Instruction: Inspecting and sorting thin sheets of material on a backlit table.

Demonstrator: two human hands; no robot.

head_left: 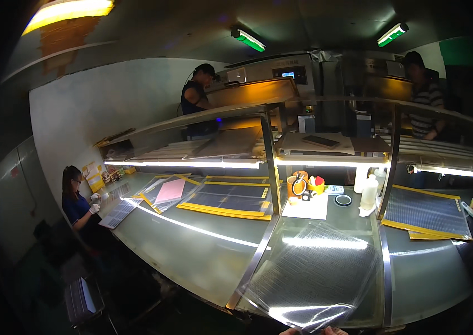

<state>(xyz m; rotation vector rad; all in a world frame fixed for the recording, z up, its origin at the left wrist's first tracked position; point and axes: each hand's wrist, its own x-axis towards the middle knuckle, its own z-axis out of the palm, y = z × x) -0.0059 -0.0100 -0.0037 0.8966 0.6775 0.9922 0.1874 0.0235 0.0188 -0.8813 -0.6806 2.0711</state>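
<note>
A large clear film sheet [312,273] with a dark fine-lined pattern lies across the glass worktop in front of me. Its near corner bends up toward me and reflects the lamp. At the lower edge, my left hand [289,331] shows only as a few fingers, closed at the sheet's near edge. Beside it, my right hand [334,331] pinches the same edge. Both palms and wrists fall outside the picture.
Behind the sheet stand an orange tool cup [296,184], a white bottle [369,192] and a tape roll [343,200]. Yellow-edged films [228,196] lie left, another stack [426,212] right. Metal posts [270,162] carry a lit shelf. One person sits left; two stand behind.
</note>
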